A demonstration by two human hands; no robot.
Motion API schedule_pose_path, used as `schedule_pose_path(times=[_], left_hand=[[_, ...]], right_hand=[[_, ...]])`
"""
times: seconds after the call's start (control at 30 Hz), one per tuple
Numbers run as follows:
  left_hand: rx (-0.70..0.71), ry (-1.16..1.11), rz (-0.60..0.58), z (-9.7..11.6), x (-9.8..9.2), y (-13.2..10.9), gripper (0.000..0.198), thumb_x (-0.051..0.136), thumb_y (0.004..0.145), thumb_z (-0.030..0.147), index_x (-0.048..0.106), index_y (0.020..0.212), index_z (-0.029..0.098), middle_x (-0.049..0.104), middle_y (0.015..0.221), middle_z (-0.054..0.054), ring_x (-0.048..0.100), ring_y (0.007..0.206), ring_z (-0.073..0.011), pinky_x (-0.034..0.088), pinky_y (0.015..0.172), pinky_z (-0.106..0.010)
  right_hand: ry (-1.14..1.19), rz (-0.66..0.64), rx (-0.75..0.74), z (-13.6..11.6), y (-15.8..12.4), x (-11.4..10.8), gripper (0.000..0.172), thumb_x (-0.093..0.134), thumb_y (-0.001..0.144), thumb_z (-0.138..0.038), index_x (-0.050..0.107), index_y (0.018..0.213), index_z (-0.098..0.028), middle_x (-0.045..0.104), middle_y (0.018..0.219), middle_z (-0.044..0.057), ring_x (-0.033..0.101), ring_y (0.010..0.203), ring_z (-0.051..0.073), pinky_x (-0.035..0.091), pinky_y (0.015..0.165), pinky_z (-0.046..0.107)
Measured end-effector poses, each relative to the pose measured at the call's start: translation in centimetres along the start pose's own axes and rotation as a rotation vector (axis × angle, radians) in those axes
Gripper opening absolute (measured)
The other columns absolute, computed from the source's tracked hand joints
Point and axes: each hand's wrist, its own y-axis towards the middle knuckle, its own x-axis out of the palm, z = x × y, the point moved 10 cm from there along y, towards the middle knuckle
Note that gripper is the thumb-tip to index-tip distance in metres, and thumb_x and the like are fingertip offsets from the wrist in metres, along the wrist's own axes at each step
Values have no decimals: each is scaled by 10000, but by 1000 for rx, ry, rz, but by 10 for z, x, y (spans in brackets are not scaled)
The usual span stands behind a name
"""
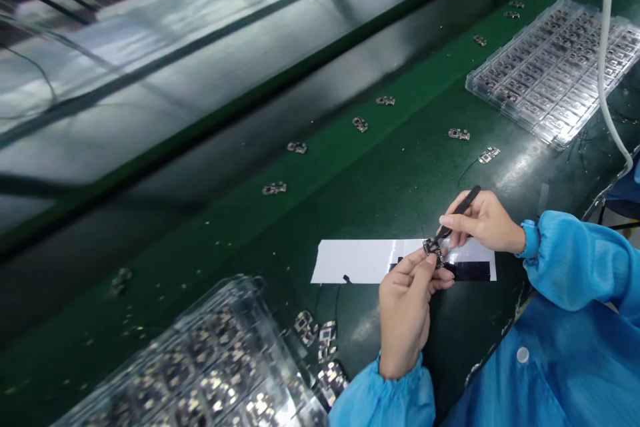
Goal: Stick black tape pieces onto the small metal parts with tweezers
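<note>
Between its thumb and fingers, my left hand [411, 293] pinches a small circuit board [433, 251]. My right hand [487, 219] grips black tweezers [461, 211], whose tip meets the upper part of that board; the exact contact is too small to make out. Beneath both hands lies a white strip of backing paper [357, 260] with a black strip [473, 271] on its right part. Near my left wrist, two loose circuit boards with thin wires, one of them this board [327, 340], rest on the green surface.
A clear plastic tray [287, 353] full of boards stands at lower left. Another clear tray [537, 137] with boards is at upper right, behind a hanging white cable [603, 73]. Several single boards, such as this one [297, 147], lie along the green bench [320, 207].
</note>
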Motion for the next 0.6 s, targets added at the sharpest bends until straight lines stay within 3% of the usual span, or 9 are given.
schedule_pose_path(times=[0.47, 0.6], left_hand=[[43, 33, -2, -2, -2, 1, 253, 688, 710, 353, 623, 758, 113, 615, 551, -10, 547, 494, -98, 451, 510, -215], [86, 65, 7, 0, -3, -1, 223, 662, 730, 343, 607, 706, 128, 610, 558, 0, 511, 460, -78, 405, 487, -198]], right_hand=[[-73, -27, -65, -4, -4, 4, 358, 764, 635, -407, 555, 715, -127, 605, 462, -7, 613, 417, 131, 478, 388, 194], [-211, -62, -268, -25, -16, 11, 267, 706, 717, -374, 585, 731, -137, 644, 543, 21, 655, 500, 157, 536, 461, 242]])
